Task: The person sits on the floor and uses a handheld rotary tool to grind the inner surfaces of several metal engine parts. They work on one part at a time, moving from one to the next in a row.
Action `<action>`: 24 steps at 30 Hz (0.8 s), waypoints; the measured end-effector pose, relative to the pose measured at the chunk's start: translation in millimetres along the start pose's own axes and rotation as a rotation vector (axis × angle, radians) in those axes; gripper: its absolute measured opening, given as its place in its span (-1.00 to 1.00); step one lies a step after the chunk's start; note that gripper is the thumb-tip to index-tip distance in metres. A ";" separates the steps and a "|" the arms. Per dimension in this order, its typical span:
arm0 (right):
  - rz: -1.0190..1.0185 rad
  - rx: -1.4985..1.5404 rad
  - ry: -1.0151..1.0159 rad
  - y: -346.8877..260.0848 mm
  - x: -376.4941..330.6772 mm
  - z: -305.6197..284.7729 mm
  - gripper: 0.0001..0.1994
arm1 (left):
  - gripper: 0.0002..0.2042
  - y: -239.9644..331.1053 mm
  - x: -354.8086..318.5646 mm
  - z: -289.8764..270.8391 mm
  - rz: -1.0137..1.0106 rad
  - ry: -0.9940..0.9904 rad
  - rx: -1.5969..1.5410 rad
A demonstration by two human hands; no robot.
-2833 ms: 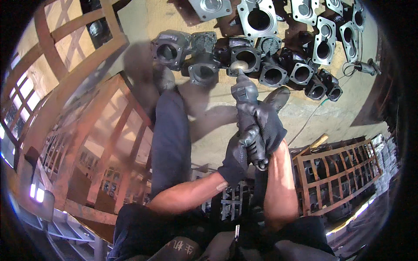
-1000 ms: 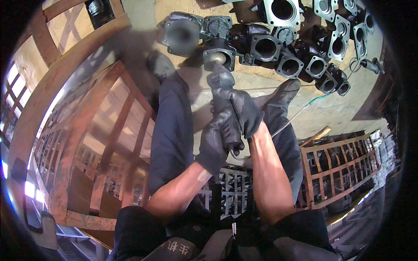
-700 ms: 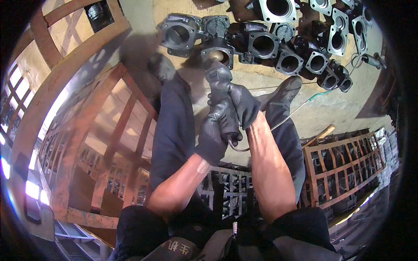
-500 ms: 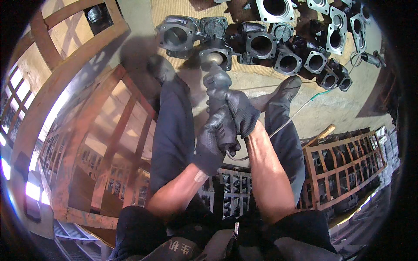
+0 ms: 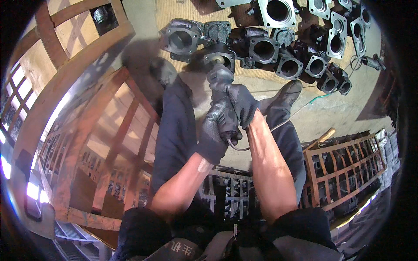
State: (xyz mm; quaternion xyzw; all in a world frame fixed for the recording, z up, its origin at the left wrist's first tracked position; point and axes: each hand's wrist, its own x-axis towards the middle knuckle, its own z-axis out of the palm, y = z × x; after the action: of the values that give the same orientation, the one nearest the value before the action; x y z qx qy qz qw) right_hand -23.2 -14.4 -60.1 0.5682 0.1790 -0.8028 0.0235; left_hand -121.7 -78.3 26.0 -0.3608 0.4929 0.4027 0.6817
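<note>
Both my hands wear black textured gloves and grip a corded hand-held grinder [image 5: 221,75]. My left hand [image 5: 212,137] is closed round its rear body, near where the cord leaves. My right hand [image 5: 244,105] wraps the body farther forward. Pointing away from me, the grinder has its tip in the round opening of a dark metal pump-like casting [image 5: 231,66]. Blur hides exactly how the tip touches the rim. Beside it on the left stands another flanged casting [image 5: 180,40]; a third, with a round bore, is the casting [image 5: 264,49] on the right.
More castings [image 5: 289,68] line a tan corrugated sheet [image 5: 198,9] on the floor. My shoes [image 5: 289,91] stand either side of the work. Brown slatted crates [image 5: 117,139] rise at left; a rusty metal cage [image 5: 344,172] stands at right. The grinder's cable [image 5: 289,118] crosses the floor rightward.
The whole view has shifted slightly, with the castings now a little lower and to the right. The grinder's tip sits deeper in the opening, and both hands keep their grip.
</note>
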 end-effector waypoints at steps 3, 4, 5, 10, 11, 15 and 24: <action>-0.033 0.054 -0.004 21.7 11.1 -2.6 -0.77 | -0.77 -0.2 3.3 4.9 -0.028 0.036 -0.105; -0.186 0.040 -0.023 36.6 9.5 -4.7 -0.77 | -0.77 -2.8 -1.6 2.2 -0.031 0.021 -0.093; -0.106 0.090 -0.022 24.6 -0.4 -0.5 -0.76 | -0.77 -5.4 -5.0 -2.8 -0.025 0.009 -0.092; 0.286 0.408 0.113 -23.8 -33.1 18.2 -0.71 | -0.71 -7.4 -21.6 -4.4 -0.055 0.037 -0.123; 0.293 0.409 0.113 -24.9 -33.0 19.7 -0.71 | -0.70 -8.3 -20.2 -7.4 -0.054 0.030 -0.153; 0.293 0.443 0.110 -17.9 -31.6 18.5 -0.73 | -0.70 -8.4 -22.5 -4.2 -0.079 0.046 -0.212; 0.223 0.300 0.097 -16.6 -4.3 10.2 -0.76 | -0.78 13.6 -2.8 10.9 -0.017 0.008 -0.049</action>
State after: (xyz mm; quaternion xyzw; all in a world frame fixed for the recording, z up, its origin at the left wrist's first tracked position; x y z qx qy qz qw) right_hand -34.9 -2.9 -48.9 0.6195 -0.0056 -0.7848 0.0188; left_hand -130.4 -63.5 30.2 -0.3833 0.4824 0.4074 0.6741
